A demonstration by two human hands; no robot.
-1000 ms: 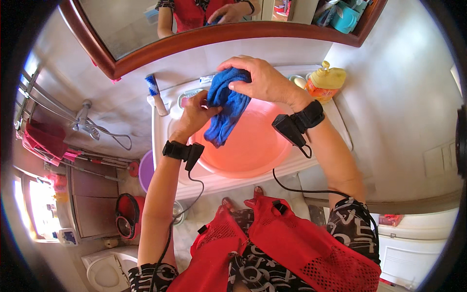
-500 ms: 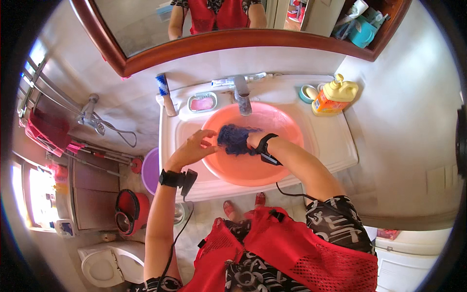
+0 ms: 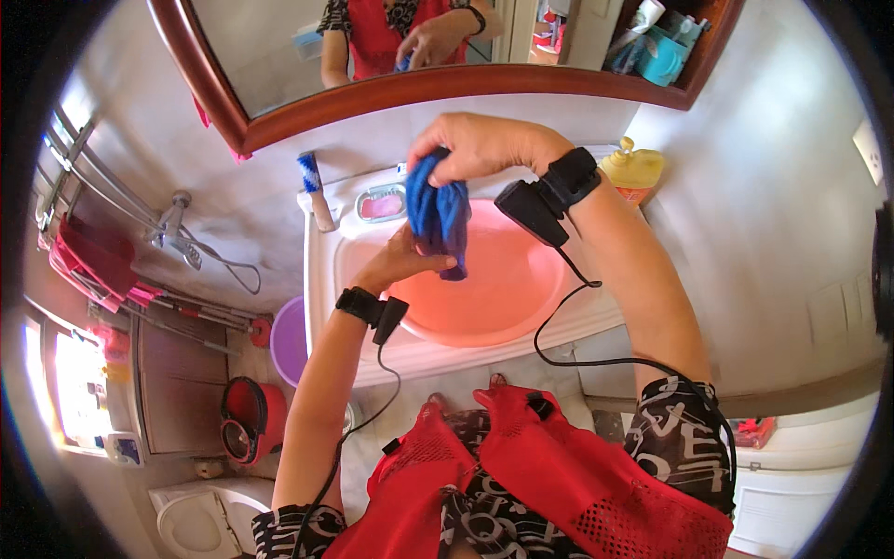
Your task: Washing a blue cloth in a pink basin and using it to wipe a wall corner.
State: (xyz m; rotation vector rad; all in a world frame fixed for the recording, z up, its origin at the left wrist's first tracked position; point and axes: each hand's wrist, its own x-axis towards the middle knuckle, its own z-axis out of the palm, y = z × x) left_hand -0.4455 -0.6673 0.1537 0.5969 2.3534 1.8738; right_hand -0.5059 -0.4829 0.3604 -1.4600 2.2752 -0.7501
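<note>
- Nearest, I am looking down on a red vest with mesh panels, worn over black-and-white patterned sleeves.
- Both bare forearms are reaching forward, each wearing a black wrist strap with a boxy device and a trailing cable.
- My left hand is holding the lower part of a blue cloth, its thumb lying across the front; the fingers behind are partly hidden.
- My right hand is arching over from the right and pinching the top of that cloth closely between thumb and fingers.
- The cloth is hanging bunched and folded between the two hands, above the left side of a round pink basin.
- The basin is sitting in a white sink.
- Left of the cloth, a soap dish is holding pink soap; a brush with blue-and-white bristles is standing beside it.
- At the right rear, a yellow bottle is standing partly behind the right arm.
- Farther left, a purple tub and a red bucket are resting near a toilet.
- Beyond the sink, a wood-framed mirror is reflecting the red vest and a hand.
</note>
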